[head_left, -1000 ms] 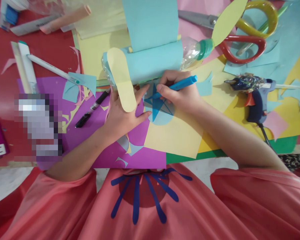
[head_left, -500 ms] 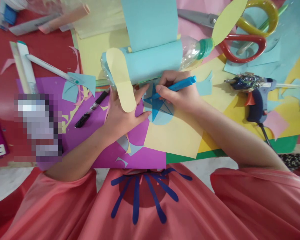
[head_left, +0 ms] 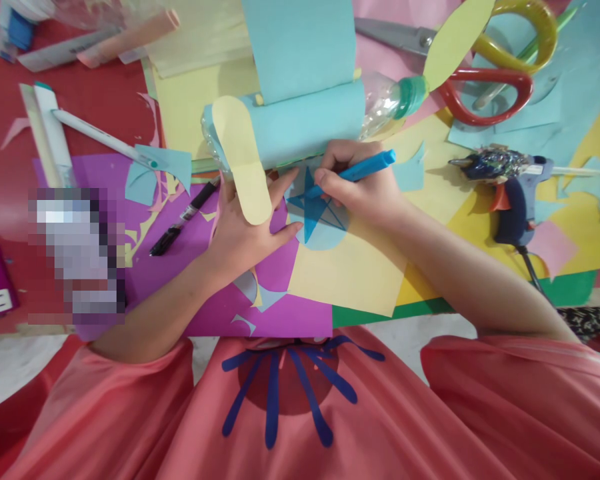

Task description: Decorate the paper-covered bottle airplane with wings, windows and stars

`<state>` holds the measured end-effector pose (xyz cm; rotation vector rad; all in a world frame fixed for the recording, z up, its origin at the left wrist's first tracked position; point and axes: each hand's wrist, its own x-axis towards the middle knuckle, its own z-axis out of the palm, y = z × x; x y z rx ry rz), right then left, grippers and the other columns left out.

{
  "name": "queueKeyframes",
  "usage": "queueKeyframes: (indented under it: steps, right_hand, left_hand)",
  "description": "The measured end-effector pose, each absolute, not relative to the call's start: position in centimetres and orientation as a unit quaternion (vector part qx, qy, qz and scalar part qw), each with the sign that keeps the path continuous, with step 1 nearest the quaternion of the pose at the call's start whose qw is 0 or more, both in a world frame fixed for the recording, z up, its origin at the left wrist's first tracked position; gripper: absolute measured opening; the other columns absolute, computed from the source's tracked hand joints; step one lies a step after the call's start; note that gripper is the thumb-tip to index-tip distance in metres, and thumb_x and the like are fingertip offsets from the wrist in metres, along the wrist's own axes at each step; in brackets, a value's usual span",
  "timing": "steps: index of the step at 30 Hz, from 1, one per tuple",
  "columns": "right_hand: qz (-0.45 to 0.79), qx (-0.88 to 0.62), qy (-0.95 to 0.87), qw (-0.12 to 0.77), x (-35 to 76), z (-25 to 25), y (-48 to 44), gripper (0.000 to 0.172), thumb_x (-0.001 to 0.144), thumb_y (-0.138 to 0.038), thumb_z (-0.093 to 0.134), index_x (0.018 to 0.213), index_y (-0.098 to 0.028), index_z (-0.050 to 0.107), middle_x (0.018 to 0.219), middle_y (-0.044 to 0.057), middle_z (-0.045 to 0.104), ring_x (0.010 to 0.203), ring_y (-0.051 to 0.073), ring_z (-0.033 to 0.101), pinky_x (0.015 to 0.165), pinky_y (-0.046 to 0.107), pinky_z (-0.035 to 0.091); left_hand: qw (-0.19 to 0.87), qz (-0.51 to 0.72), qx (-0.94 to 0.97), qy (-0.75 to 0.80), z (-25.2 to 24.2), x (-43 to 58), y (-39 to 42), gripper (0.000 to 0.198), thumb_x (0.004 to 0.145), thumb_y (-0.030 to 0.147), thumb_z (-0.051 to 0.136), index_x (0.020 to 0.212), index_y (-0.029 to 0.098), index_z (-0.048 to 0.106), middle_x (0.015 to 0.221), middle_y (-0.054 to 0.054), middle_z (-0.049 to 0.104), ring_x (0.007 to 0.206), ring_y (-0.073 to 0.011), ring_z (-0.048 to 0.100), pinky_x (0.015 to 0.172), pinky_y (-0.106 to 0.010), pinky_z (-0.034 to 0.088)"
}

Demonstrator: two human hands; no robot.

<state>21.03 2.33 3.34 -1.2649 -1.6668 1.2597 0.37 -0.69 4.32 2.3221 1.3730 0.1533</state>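
A blue marker (head_left: 367,166) is gripped in my right hand (head_left: 363,183), its tip down at a blue star drawn on a round light-blue paper piece (head_left: 325,237). Part of the star is coloured in; its right side shows outline only. My left hand (head_left: 245,233) lies with fingers spread at the left edge of that piece. Over the left hand hangs a pale yellow rounded paper strip (head_left: 243,160), attached to the end of a plastic bottle (head_left: 380,107) wrapped in light-blue paper. The bottle lies on its side just beyond both hands, its green cap (head_left: 411,98) to the right.
Large scissors (head_left: 490,97) lie at the far right, with a blue glue gun (head_left: 513,193) nearer me. A black pen (head_left: 185,217) rests left of my left hand. White markers (head_left: 105,137) and paper scraps (head_left: 155,177) are farther left. Coloured sheets cover the table.
My right hand and the blue marker have shifted very slightly to the right. The left hand, paper piece and bottle stay in place.
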Motion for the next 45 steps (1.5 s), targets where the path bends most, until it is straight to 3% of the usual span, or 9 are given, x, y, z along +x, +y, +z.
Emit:
queueKeyframes:
  steps: [12, 31, 45]
  right_hand:
    - [0.471, -0.481, -0.663, 0.328, 21.02, 3.38, 2.42, 0.033, 0.085, -0.029, 0.063, 0.061, -0.023, 0.041, 0.057, -0.003, 0.043, 0.061, 0.013, 0.045, 0.056, 0.026, 0.05]
    - [0.464, -0.496, -0.654, 0.334, 21.15, 3.23, 2.33, 0.029, 0.085, -0.028, 0.062, 0.064, -0.024, 0.043, 0.058, -0.002, 0.044, 0.065, 0.015, 0.052, 0.06, 0.03, 0.055]
    - [0.466, -0.491, -0.646, 0.352, 21.1, 3.08, 2.41, 0.035, 0.085, -0.036, 0.066, 0.063, -0.024, 0.042, 0.057, -0.002, 0.042, 0.06, 0.014, 0.047, 0.055, 0.029, 0.053]
  left_hand:
    - [0.223, 0.044, 0.838, 0.496, 4.48, 0.43, -0.6, 0.064, 0.093, 0.036, 0.06, 0.153, 0.023, 0.041, 0.116, -0.01, 0.068, 0.121, -0.0325, 0.061, 0.115, -0.053, 0.036]
    - [0.229, 0.06, 0.835, 0.497, 4.51, 0.4, -0.64, 0.061, 0.092, 0.035, 0.06, 0.151, 0.027, 0.044, 0.115, -0.009, 0.07, 0.123, -0.0331, 0.06, 0.116, -0.055, 0.037]
    - [0.224, 0.045, 0.834, 0.502, 4.59, 0.55, -0.61, 0.062, 0.093, 0.037, 0.06, 0.151, 0.024, 0.043, 0.12, -0.01, 0.068, 0.123, -0.0334, 0.06, 0.117, -0.055, 0.034]
